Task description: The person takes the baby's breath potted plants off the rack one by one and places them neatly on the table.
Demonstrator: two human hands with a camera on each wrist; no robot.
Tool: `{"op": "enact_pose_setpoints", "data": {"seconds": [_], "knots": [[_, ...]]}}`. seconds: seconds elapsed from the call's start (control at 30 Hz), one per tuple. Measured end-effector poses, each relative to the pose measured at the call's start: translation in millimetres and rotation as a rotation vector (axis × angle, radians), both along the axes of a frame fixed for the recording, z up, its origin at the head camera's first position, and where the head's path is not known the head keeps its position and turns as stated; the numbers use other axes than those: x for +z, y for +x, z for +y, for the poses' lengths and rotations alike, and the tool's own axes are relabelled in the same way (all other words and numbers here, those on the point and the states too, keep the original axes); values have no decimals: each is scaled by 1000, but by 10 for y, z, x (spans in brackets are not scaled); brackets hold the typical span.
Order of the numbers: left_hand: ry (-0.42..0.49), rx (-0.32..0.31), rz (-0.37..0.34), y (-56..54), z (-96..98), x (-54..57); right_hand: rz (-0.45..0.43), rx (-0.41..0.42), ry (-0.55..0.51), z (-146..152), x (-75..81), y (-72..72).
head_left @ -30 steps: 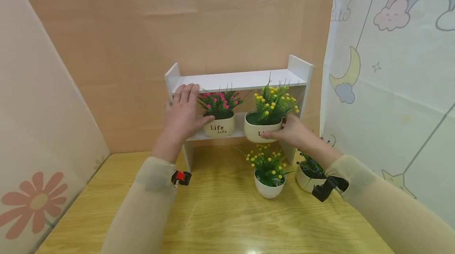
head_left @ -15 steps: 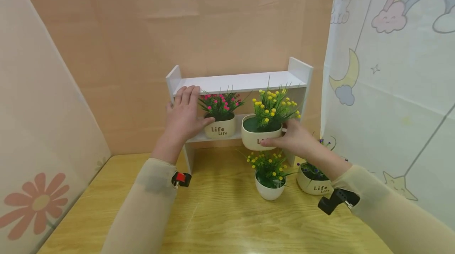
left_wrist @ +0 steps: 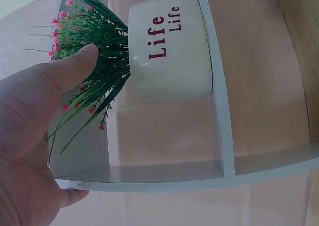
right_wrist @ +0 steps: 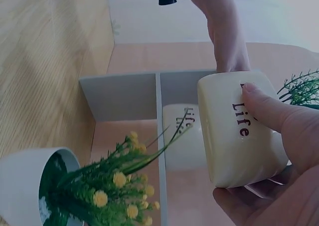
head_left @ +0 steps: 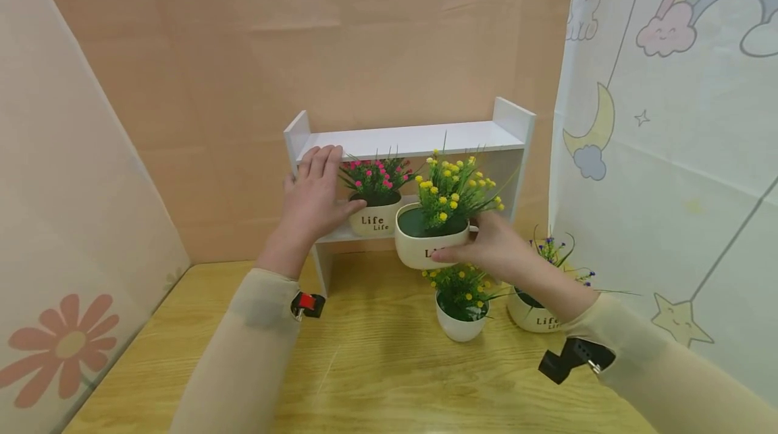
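My right hand (head_left: pixel 495 245) grips a cream oval pot (head_left: pixel 419 252) printed "Life", thumb across its front and fingers around the side and back. Yellow flowers (head_left: pixel 452 191) and green blades rise from it. It hangs in front of the white two-tier shelf (head_left: pixel 419 140), overlapping the top of a small white pot (head_left: pixel 462 326) of yellow flowers on the table. My left hand (head_left: pixel 313 194) rests at the shelf's top left corner, fingers extended and thumb spread. The thumb overlaps a similar "Life" pot (left_wrist: pixel 174 52) with pink flowers, which sits on the middle board.
A third "Life" pot (head_left: pixel 537 318) with blue-purple flowers stands on the wooden table (head_left: pixel 365 380) to the right, partly behind my right forearm. An orange-tan backdrop (head_left: pixel 365 29) hangs behind the shelf. A patterned white panel (head_left: pixel 656 150) borders the right side.
My right hand has drawn the yellow-flowered pot down and leftward, away from the shelf's right end. My left hand stays at the shelf corner.
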State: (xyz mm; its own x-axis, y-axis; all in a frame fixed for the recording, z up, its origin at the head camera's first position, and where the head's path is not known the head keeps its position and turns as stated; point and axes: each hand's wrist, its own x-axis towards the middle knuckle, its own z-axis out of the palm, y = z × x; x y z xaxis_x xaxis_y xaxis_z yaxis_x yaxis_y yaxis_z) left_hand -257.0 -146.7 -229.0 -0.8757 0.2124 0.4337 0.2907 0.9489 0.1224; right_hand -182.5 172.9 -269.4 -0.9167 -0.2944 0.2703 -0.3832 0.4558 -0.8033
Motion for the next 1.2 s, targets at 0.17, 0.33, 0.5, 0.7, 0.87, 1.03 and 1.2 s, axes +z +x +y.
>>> {"op": "enact_pose_setpoints", "data": {"seconds": [0.17, 0.33, 0.5, 0.7, 0.87, 1.03, 1.2], "knots": [[-7, -10, -11, 2, -10, 12, -29, 50, -36, -104, -25, 40], [-10, -23, -15, 12, -50, 41, -72, 46, -20, -223, -68, 86], [-11, -37, -19, 29, -89, 76, -72, 50, -20, -356, -144, 148], [-3, -46, -23, 41, -138, 80, -31, 82, -31, -552, -285, 224], [7, -59, -29, 43, -149, 73, -22, 40, -1, -695, -386, 287], [14, -65, -36, 48, -151, 85, -46, 10, -29, -820, -476, 327], [9, -62, -43, 64, -154, 100, -69, -34, -12, -924, -600, 345]]}}
